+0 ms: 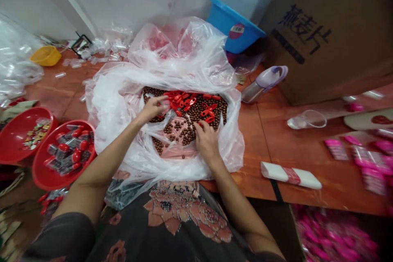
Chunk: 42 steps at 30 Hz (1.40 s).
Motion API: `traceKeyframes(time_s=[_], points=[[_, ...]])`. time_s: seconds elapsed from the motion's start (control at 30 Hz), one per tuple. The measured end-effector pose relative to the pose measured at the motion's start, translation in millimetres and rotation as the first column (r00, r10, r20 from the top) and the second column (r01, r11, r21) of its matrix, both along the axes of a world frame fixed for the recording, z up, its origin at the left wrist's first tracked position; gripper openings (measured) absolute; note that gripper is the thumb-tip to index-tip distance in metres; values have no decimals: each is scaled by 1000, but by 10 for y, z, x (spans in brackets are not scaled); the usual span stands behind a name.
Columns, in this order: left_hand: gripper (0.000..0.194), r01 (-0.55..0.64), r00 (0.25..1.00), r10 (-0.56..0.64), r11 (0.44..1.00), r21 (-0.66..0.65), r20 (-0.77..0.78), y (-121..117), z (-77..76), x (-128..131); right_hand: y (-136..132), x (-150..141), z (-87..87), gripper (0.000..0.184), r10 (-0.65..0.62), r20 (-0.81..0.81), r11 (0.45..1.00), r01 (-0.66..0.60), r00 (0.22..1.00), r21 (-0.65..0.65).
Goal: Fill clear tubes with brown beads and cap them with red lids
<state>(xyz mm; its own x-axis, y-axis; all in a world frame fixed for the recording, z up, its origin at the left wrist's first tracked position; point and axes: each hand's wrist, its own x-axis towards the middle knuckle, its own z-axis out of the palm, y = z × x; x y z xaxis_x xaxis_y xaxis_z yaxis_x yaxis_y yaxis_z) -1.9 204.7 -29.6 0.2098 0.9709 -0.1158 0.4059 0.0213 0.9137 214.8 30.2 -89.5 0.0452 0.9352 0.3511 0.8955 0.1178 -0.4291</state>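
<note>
A white plastic bag [110, 94] lies spread open at the middle of the tabletop's [258, 143] near edge, its front folds reaching that edge. Inside are small brown balls [187, 135] and a loose heap of glossy red pieces [181, 100], most of them gathered toward the bag's far side, with a few lying farther right among the balls. The left hand [155, 107] is over the left part of the opening, fingers bent toward the red heap. The right hand [207, 141] reaches in from the near right side, its fingertips down at the balls, just beside a red piece. Blur and the angle hide the fingertips, so I cannot tell whether either hand grasps a piece or is free.

Left of the bag, by the near edge, two red bowls [43, 163] sit side by side, the nearer one filled with red-capped packs [72, 147]. Toward the far left corner are a yellow bowl [46, 56] and scattered clear tubes [113, 49]. A blue basin [236, 28] leans by the far edge, with a lilac-topped flask [264, 84] to its right and a large cardboard box [334, 32] toward the far right corner. Nearer the front edge lies a white bundle with a pink band [291, 175]; pink-capped packs [365, 159] lie toward the right edge.
</note>
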Motion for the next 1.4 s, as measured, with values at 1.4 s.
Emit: traceKeyframes(time_s=[1.4], points=[[54, 182, 763, 130, 897, -404, 633, -949, -15, 684, -69, 283, -105, 33, -112, -156, 993, 106, 981, -42]])
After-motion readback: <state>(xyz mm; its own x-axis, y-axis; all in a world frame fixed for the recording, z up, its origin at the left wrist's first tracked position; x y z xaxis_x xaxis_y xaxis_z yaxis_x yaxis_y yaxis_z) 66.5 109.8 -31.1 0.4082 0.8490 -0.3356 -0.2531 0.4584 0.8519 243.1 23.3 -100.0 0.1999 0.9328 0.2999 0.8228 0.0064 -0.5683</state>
